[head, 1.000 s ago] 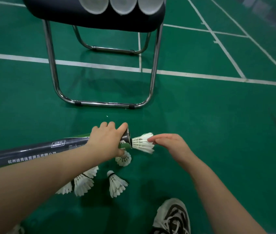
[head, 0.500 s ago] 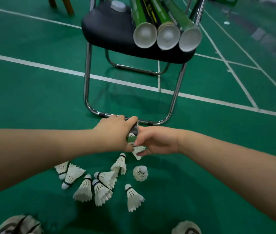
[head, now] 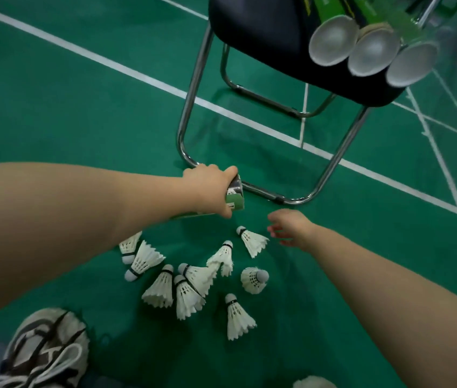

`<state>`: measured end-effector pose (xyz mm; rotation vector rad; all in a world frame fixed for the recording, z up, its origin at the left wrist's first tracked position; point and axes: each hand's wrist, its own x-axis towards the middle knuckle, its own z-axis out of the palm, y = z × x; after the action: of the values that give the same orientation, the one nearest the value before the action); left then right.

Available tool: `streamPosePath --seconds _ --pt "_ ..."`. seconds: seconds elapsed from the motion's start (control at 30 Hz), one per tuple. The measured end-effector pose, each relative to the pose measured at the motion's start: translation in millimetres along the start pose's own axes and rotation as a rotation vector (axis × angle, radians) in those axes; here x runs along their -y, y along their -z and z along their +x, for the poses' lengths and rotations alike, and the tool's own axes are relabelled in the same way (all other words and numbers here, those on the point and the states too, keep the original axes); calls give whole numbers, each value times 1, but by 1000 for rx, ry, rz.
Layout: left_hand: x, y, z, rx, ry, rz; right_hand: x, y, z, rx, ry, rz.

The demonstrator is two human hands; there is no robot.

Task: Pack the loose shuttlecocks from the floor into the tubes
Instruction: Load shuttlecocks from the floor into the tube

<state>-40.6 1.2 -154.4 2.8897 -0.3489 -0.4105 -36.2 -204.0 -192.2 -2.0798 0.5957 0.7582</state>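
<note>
My left hand grips the open end of a dark and green shuttlecock tube, most of which is hidden under my forearm. My right hand hovers just right of the tube's mouth with loose fingers, holding nothing. Several white feather shuttlecocks lie loose on the green floor below both hands. The nearest shuttlecock lies just left of my right fingers. Others include one with its cork towards me and one further back.
A black folding chair on chrome legs stands just beyond my hands. Three capped tubes lie on its seat. White court lines cross the floor. My shoe is at the bottom left.
My right hand pushed a shuttlecock into the tube's mouth, then drew back to the right, empty. The view has swung left and down, bringing more loose shuttlecocks into sight.
</note>
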Motion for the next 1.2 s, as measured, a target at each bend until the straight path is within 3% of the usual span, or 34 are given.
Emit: streamPosePath --seconds 0.13,0.27,0.43,0.53,0.8,1.03,1.2 --pt "15 -10 5 27 44 9 -29 -19 20 92 -149 -86" --pt "27 -18 16 57 115 14 -33 -31 36 149 -249 82" --pt "26 -28 24 97 126 -2 -26 -29 45 75 -326 340" --pt "19 -33 27 116 91 -3 -21 -20 45 66 -290 427" --pt "8 -41 32 128 44 69 3 13 31 137 -124 286" --pt "4 -45 26 143 3 83 51 48 11 305 -52 131" --pt "-6 -41 24 94 -35 22 65 20 -1 499 -26 138"
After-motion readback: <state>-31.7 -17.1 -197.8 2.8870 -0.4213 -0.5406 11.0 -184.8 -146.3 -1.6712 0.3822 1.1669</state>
